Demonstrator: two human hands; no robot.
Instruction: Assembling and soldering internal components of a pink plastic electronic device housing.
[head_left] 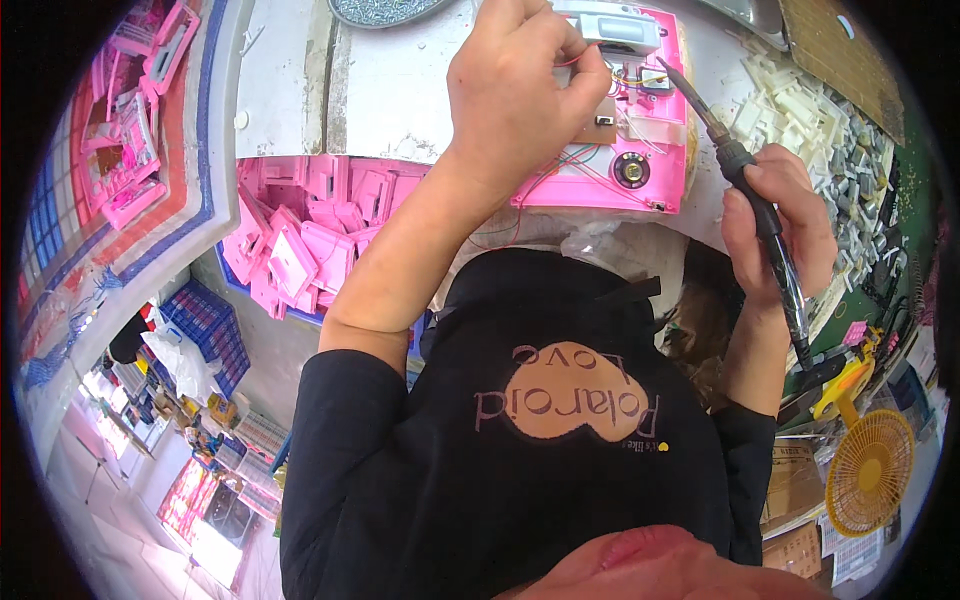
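Over a pink plastic housing (665,195) on the bench, my left hand (515,90) pinches a thin red wire (572,62) between thumb and forefinger. My right hand (795,220) is wrapped round the dark handle of a soldering iron (736,160). Its tip points up and left, close to a small dark square part (655,80) in the housing, and I cannot tell whether it touches. A round black speaker (632,170) sits near the housing's lower right corner. Thin coloured wires cross the inside, and a grey-white oblong part (620,33) lies at the top. My left hand hides some of the housing.
Pink plastic parts (300,255) fill a bin below the bench edge at left, with more in a striped sack (125,150). A dish of small metal pieces (385,8) stands at the back. White and grey plastic bits (800,115) heap at right. A yellow fan (868,470) is lower right.
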